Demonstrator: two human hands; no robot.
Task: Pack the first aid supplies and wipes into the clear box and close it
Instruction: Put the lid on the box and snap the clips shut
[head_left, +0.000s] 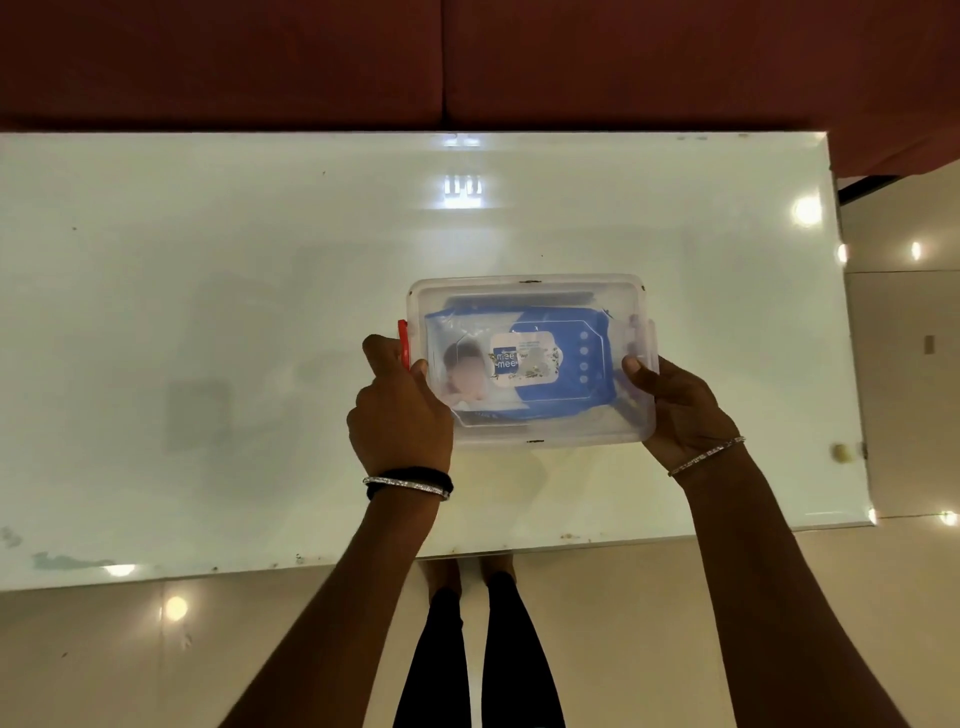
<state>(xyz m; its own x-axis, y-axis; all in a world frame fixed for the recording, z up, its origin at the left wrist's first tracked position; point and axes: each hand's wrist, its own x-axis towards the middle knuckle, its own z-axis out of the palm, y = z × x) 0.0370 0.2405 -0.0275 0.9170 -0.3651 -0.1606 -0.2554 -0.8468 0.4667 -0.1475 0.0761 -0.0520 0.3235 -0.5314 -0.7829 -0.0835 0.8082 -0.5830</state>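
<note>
Now both hands (400, 410) on lidded clear box (530, 431)

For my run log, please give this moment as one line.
box: lid on | wipes: inside | left hand: at red latch | right hand: holding right end

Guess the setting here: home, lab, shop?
Most likely a home living room, though that is a judgement. A glossy white table stands in front of what looks like a dark red sofa, on polished pale floor tiles. No lab or shop fittings are in view.
</note>
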